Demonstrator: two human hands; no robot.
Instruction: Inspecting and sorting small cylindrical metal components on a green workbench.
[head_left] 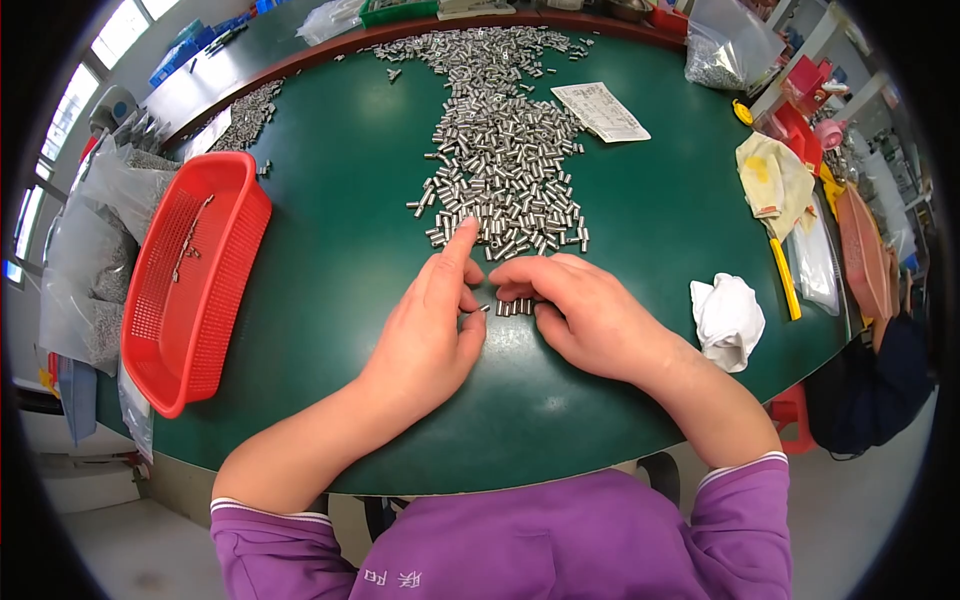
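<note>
A long heap of small shiny metal cylinders (500, 150) stretches from the far edge of the green table towards me. Just before its near end, my left hand (425, 315) has its index finger stretched towards the heap. One loose metal cylinder (485, 308) shows at the tips of its thumb and curled fingers, apparently pinched there. Close on the right, my right hand (590, 305) curves over a short row of metal cylinders (514, 308) lying side by side. Its fingers touch the row's far side, while the thumb lies at its right end.
A red plastic basket (195, 290) with a few pieces stands at the left, beside bags of metal parts (90, 270). To the right lie a crumpled white cloth (727, 320), a yellow-handled tool (785, 280) and a stained glove (775, 180). A printed card (602, 110) lies beside the heap.
</note>
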